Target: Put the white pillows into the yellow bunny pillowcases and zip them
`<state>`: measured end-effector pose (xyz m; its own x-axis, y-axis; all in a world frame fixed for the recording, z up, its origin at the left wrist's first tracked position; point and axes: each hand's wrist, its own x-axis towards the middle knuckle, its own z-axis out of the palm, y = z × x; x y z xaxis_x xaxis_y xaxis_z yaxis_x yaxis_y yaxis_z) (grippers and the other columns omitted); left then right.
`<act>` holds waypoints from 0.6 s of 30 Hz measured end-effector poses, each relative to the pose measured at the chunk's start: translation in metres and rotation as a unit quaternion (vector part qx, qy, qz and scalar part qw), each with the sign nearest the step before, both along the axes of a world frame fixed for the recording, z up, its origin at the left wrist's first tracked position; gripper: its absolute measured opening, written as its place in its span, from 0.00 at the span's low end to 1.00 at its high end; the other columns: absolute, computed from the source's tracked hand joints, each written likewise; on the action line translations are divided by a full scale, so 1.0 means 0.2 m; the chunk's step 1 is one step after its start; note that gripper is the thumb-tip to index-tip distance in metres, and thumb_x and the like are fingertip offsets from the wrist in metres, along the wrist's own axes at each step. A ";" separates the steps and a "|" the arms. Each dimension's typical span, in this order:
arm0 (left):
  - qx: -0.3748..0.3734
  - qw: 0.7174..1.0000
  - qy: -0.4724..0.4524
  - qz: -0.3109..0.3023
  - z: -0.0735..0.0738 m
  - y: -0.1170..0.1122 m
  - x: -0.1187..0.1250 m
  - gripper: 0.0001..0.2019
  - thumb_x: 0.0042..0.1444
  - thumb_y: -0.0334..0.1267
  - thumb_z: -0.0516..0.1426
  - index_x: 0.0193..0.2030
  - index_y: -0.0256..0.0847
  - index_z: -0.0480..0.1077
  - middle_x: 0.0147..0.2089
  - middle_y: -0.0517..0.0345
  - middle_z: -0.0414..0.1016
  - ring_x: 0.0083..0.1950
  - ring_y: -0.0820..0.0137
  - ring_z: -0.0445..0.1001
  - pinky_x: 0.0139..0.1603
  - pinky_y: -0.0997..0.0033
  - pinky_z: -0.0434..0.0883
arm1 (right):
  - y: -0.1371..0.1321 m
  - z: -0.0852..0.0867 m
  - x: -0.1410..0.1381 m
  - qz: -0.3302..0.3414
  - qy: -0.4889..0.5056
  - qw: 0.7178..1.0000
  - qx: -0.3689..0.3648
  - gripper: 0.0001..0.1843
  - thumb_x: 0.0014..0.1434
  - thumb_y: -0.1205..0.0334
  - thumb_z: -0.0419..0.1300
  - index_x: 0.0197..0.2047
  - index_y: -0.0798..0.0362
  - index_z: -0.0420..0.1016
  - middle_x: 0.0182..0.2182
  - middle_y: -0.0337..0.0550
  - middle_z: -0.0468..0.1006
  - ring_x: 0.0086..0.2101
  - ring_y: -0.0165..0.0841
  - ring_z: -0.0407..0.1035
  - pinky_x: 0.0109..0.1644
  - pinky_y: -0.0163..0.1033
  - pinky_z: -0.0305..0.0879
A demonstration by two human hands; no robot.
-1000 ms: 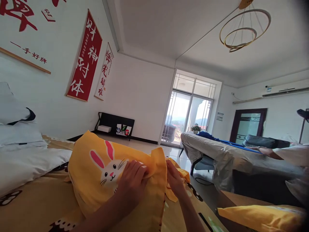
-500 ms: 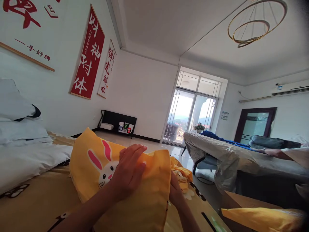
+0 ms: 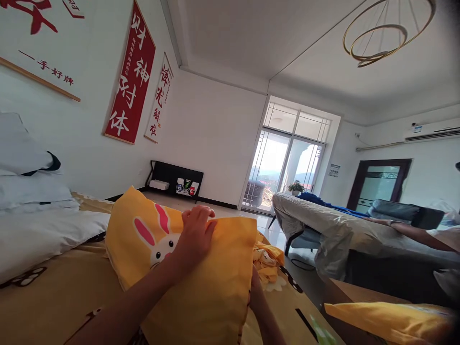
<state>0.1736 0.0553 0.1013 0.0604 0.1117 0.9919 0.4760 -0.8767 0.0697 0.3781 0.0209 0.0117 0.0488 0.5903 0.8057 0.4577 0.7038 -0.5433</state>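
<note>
A yellow pillow (image 3: 212,287) with a pink-eared rabbit print stands on the yellow bed sheet (image 3: 46,297) in front of me. My left hand (image 3: 196,235) lies on its upper face, fingers curled over the top edge. My right hand (image 3: 254,292) is at the pillow's right side, mostly hidden behind the cover, so its fingers do not show. Crumpled yellow cloth (image 3: 268,261) lies just beyond the pillow's right edge.
White pillows and a white duvet (image 3: 32,211) lie at the left. Another person's arm (image 3: 413,232) rests on a grey-covered bed (image 3: 334,230) at the right. Another yellow pillow (image 3: 388,323) lies at the bottom right. A low black shelf (image 3: 174,182) stands at the far wall.
My left hand has slid up the pillow to its top edge. My right hand has sunk lower behind the pillow's right side. The pillow stands a little more upright.
</note>
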 end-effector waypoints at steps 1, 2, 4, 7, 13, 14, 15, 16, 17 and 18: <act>0.044 0.999 -0.015 0.010 -0.03 -0.03 0.01 0.04 0.62 0.31 0.50 0.42 0.41 0.62 0.39 0.54 0.71 0.42 0.65 0.70 0.47 0.60 0.62 | 0.00 0.01 -0.01 0.012 -0.006 1.000 -0.004 0.24 0.55 0.36 0.56 0.38 0.48 0.79 0.31 0.44 0.80 0.33 0.37 0.73 0.35 0.37 0.73; 0.080 0.997 -0.013 0.010 -0.07 -0.07 0.01 0.05 0.62 0.32 0.51 0.44 0.41 0.62 0.40 0.52 0.71 0.43 0.64 0.69 0.47 0.60 0.62 | -0.01 0.02 -0.02 0.025 -0.011 1.000 -0.006 0.25 0.56 0.36 0.56 0.38 0.48 0.79 0.31 0.44 0.80 0.31 0.36 0.72 0.34 0.36 0.72; 0.115 0.992 0.051 -0.004 -0.14 -0.15 0.03 0.06 0.63 0.35 0.52 0.46 0.39 0.63 0.40 0.51 0.71 0.41 0.63 0.69 0.45 0.61 0.64 | -0.02 0.06 -0.05 0.043 -0.014 0.999 0.004 0.24 0.58 0.38 0.54 0.38 0.49 0.79 0.31 0.43 0.80 0.30 0.35 0.72 0.33 0.35 0.72; 0.097 0.988 0.117 0.027 -0.23 -0.25 0.07 0.08 0.63 0.37 0.51 0.46 0.37 0.64 0.38 0.50 0.72 0.39 0.62 0.69 0.43 0.61 0.66 | -0.03 0.09 -0.06 0.032 -0.016 0.999 0.037 0.20 0.60 0.43 0.54 0.39 0.48 0.79 0.31 0.43 0.80 0.32 0.35 0.73 0.37 0.36 0.72; 0.008 0.986 0.085 0.140 -0.31 -0.23 0.10 0.14 0.63 0.48 0.51 0.38 0.39 0.64 0.34 0.51 0.69 0.37 0.59 0.67 0.37 0.60 0.66 | -0.04 0.08 -0.04 0.004 -0.029 0.999 0.046 0.16 0.62 0.52 0.53 0.44 0.48 0.78 0.34 0.43 0.80 0.36 0.37 0.73 0.41 0.38 0.72; 0.006 0.984 0.094 0.151 -0.32 -0.22 0.10 0.13 0.64 0.47 0.51 0.35 0.40 0.63 0.32 0.53 0.69 0.35 0.60 0.66 0.36 0.60 0.65 | -0.04 0.08 -0.05 0.011 -0.030 0.999 0.042 0.16 0.62 0.53 0.52 0.44 0.48 0.78 0.34 0.43 0.80 0.35 0.36 0.73 0.40 0.37 0.72; 0.010 0.982 0.103 0.157 -0.33 -0.21 0.10 0.12 0.65 0.44 0.50 0.32 0.41 0.62 0.30 0.54 0.68 0.33 0.61 0.66 0.36 0.61 0.63 | -0.04 0.08 -0.06 0.018 -0.031 0.999 0.040 0.15 0.62 0.53 0.52 0.44 0.48 0.78 0.34 0.43 0.80 0.35 0.36 0.73 0.40 0.37 0.71; 0.016 0.981 0.110 0.158 -0.34 -0.21 0.10 0.12 0.65 0.41 0.49 0.30 0.41 0.62 0.29 0.55 0.67 0.32 0.62 0.65 0.35 0.61 0.62 | -0.04 0.09 -0.07 0.026 -0.033 0.998 0.036 0.15 0.62 0.53 0.52 0.43 0.49 0.77 0.34 0.43 0.80 0.34 0.35 0.72 0.39 0.36 0.71; 0.024 0.981 0.115 0.154 -0.35 -0.20 0.10 0.11 0.65 0.37 0.49 0.29 0.41 0.62 0.28 0.55 0.67 0.31 0.63 0.64 0.35 0.62 0.61 | -0.04 0.09 -0.08 0.031 -0.037 0.998 0.032 0.15 0.62 0.53 0.52 0.42 0.50 0.77 0.33 0.43 0.79 0.34 0.35 0.72 0.38 0.36 0.70; 0.032 0.982 0.119 0.145 -0.35 -0.20 0.10 0.11 0.64 0.34 0.49 0.29 0.41 0.62 0.27 0.56 0.67 0.30 0.64 0.64 0.34 0.63 0.60 | -0.04 0.09 -0.08 0.032 -0.041 0.998 0.031 0.15 0.63 0.53 0.51 0.41 0.50 0.77 0.32 0.43 0.79 0.33 0.34 0.71 0.37 0.35 0.69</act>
